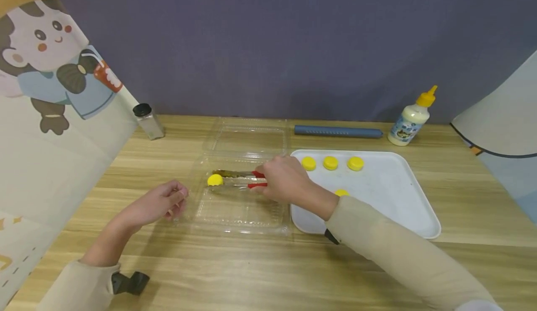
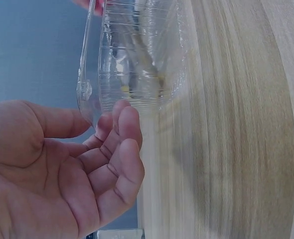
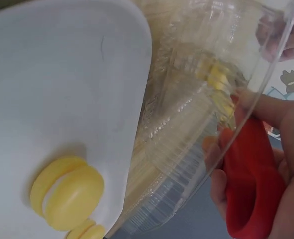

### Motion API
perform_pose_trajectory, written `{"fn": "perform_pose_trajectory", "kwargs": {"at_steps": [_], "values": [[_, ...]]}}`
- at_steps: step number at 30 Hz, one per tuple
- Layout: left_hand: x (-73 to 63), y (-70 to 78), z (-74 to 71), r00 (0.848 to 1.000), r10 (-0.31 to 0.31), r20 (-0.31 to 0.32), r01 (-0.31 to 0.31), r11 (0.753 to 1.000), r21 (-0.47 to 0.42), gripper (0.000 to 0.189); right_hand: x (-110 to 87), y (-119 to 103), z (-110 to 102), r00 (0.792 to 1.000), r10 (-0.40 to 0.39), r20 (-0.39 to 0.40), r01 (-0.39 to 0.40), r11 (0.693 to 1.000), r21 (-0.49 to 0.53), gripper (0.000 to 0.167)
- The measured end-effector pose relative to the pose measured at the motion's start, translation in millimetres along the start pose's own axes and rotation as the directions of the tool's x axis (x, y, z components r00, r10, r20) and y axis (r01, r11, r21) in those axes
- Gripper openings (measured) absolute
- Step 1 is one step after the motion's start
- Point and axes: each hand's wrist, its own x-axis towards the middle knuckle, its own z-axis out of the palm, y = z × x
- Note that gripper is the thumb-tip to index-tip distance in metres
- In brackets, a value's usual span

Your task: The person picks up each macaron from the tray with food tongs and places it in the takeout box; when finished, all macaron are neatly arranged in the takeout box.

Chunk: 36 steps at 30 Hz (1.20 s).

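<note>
Your right hand [image 1: 285, 178] is curled round the red handles of the tongs [image 1: 236, 174], which point left, arms slightly apart. Between the tips sits one yellow macaron [image 1: 215, 180], over the left part of the clear container's open base; whether it touches the floor of the base, you cannot tell from these views. Your left hand [image 1: 159, 203] is at the left side of the clear container [image 1: 243, 214]: thumb and forefinger pinch the rim, the other fingers loosely bent, palm showing in the left wrist view.

The container's clear lid [image 1: 247, 138] is folded back flat on the far side. Just right of the base you have a white tray [image 1: 386, 199], its left edge running close beside the container. On it you count three yellow macarons [image 1: 330, 162] in a row along the far edge, and a fourth [image 1: 341, 192] nearer, partly hidden by your right forearm. The right wrist view shows their pale filling.

Farther out, a long blue box [image 1: 337, 131] lies beyond the tray, left to right. At its right end stands a bottle [image 1: 407, 124] with a yellow nozzle cap and a blue label. Far left, a jar [image 1: 150, 122] with a black lid stands near the printed cloth [image 1: 54, 110]. All of it rests on your wood-grain table [image 1: 251, 273], against a dark blue-grey backdrop [image 1: 272, 45].
</note>
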Motion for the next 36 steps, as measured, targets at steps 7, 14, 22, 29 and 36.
{"fn": "perform_pose_trajectory", "kwargs": {"at_steps": [7,14,22,29,36], "values": [[0.4,0.9,-0.1,1.000,-0.002,0.014,0.002,1.000,-0.008,0.021,-2.3,5.6,-2.9,1.000,0.008,0.020,-0.008,1.000,0.009,0.040],[1.6,0.9,-0.2,1.000,-0.003,0.010,0.003,1.000,-0.001,0.021,-15.1,20.6,-22.1,1.000,-0.007,0.015,0.005,0.994,0.111,0.052],[1.3,-0.5,-0.7,1.000,-0.006,0.016,0.006,1.000,0.004,0.022,-46.1,59.2,-43.4,0.997,-0.074,-0.008,0.074,0.970,0.232,0.058],[1.2,0.0,-0.7,1.000,-0.014,0.006,0.014,1.000,0.014,0.022,-85.7,97.6,-56.5,0.998,-0.038,-0.042,0.046,0.974,0.222,0.060],[1.6,1.3,-0.8,1.000,-0.021,0.010,0.021,1.000,0.022,0.024,-125.1,133.8,-60.6,0.990,-0.011,-0.137,0.038,0.979,0.199,0.058]]}}
